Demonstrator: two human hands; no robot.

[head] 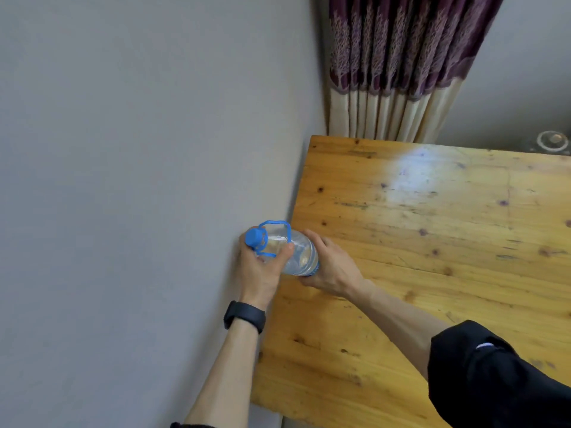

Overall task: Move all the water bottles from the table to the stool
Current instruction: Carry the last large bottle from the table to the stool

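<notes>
A clear water bottle (296, 251) with a blue cap and a blue carry handle is held at the left edge of the wooden table (432, 242), tilted with its cap toward the wall. My left hand (259, 273) grips its neck and shoulder just below the cap. My right hand (333, 267) wraps around its lower body from the table side. A black band sits on my left wrist. No stool and no other bottle is in view.
A grey wall (139, 180) runs close along the table's left edge. A purple and cream curtain (395, 72) hangs behind the far edge. A round metal object (551, 142) shows past the far right corner.
</notes>
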